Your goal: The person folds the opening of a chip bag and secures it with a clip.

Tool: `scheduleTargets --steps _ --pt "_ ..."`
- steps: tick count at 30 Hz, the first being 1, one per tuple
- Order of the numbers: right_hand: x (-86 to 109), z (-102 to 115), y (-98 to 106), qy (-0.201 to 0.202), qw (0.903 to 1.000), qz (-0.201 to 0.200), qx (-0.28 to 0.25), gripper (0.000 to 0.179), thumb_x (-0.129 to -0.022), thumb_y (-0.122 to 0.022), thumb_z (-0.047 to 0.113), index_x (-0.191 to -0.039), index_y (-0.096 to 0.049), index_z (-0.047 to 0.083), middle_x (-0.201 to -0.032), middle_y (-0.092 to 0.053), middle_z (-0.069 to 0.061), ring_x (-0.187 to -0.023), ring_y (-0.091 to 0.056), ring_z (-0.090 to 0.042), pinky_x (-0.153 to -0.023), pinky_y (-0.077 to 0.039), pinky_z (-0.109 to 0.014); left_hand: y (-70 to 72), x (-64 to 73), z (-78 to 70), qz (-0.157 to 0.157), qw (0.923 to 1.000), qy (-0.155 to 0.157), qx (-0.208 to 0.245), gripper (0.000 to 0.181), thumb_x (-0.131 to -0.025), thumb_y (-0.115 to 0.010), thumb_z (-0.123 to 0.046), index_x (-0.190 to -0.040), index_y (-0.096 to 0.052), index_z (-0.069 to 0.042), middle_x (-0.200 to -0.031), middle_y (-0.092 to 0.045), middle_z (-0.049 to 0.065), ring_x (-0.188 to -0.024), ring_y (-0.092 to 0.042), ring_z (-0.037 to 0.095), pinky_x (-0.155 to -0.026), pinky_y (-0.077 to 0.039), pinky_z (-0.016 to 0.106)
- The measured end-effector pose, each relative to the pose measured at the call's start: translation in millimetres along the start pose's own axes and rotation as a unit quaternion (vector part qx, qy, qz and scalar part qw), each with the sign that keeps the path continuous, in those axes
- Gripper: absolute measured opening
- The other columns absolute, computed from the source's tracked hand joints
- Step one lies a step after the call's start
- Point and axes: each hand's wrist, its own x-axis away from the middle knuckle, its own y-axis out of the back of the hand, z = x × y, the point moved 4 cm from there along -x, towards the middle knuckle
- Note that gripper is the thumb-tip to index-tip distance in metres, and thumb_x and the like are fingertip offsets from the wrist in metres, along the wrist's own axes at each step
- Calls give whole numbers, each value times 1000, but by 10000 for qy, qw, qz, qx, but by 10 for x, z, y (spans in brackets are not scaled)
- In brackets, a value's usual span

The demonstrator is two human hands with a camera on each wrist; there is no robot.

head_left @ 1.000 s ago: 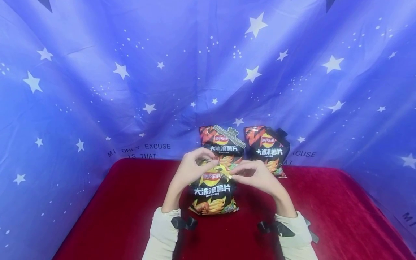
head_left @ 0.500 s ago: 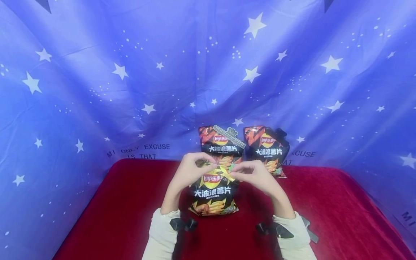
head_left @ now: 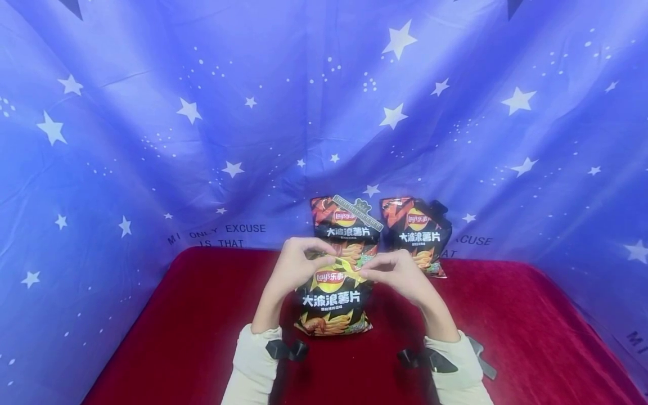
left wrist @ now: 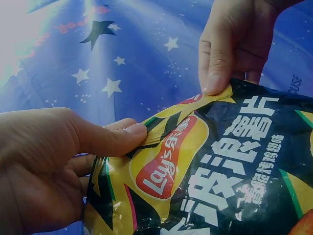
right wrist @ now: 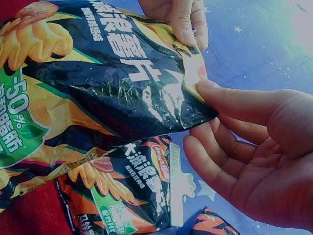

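Observation:
A black and yellow Lay's chip bag [head_left: 331, 301] is in the middle of the head view, its lower end at the red cloth. My left hand [head_left: 291, 270] pinches the left part of its top edge, thumb on the front. At the right part of that edge, my right hand [head_left: 402, 273] pinches the bag between thumb and fingers. In the left wrist view, the top strip [left wrist: 188, 105] of the bag is folded over towards the front, just above the Lay's logo. Some of my fingers are hidden behind the bag.
Behind stands a red and black chip bag [head_left: 349, 233] with a pale ruler-like clip [head_left: 357, 212] slanted across its top. To its right is a similar bag [head_left: 417, 239] with a black clip [head_left: 436, 208] at its corner. A starry blue curtain [head_left: 228, 112] surrounds the red-covered table [head_left: 202, 326].
Both hands have shifted slightly down, still pinching the bag's top edge. The folded yellow strip between them has changed shape. The two bags behind have stayed put.

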Motion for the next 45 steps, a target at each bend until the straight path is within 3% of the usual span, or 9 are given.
scheduleTargets --steps 5,10,28,34,45 --pt "7 18 1 56 10000 -16 74 14 -85 -81 6 -97 -80 1 -93 -78 -15 -84 -70 -9 -77 -60 -25 18 16 -10 19 9998 189 93 18 -81 -83 -2 -95 -81 -13 -94 -80 2 -88 -73 14 -82 -60 32" --pt "9 12 2 138 9998 -57 142 13 -83 -82 5 -95 -80 2 -91 -78 -14 -83 -70 -8 -77 -59 -25 24 21 1 117 9997 179 123 19 -80 -82 0 -95 -81 -11 -93 -79 5 -84 -73 15 -77 -61 30" --pt "-7 -12 -10 121 9991 -170 366 12 -82 -84 5 -93 -81 3 -87 -78 -12 -80 -69 -8 -74 -59 -25 55 17 67 445 9989 67 -124 19 -84 -81 -4 -101 -81 -10 -100 -79 4 -94 -71 17 -84 -60 33" --pt "-11 -32 18 24 9989 -253 389 12 -82 -84 7 -93 -81 2 -87 -78 -12 -80 -69 -7 -75 -59 -24 72 5 88 238 9993 93 -273 17 -87 -79 -8 -103 -81 -16 -101 -79 1 -92 -69 14 -86 -59 34" --pt "-16 -27 23 -200 9980 -493 328 14 -84 -82 6 -95 -79 -1 -89 -77 -14 -79 -69 -9 -73 -59 -24 58 -14 95 170 9999 20 -10 16 -88 -77 -5 -103 -80 -10 -100 -78 5 -93 -70 17 -85 -58 33"
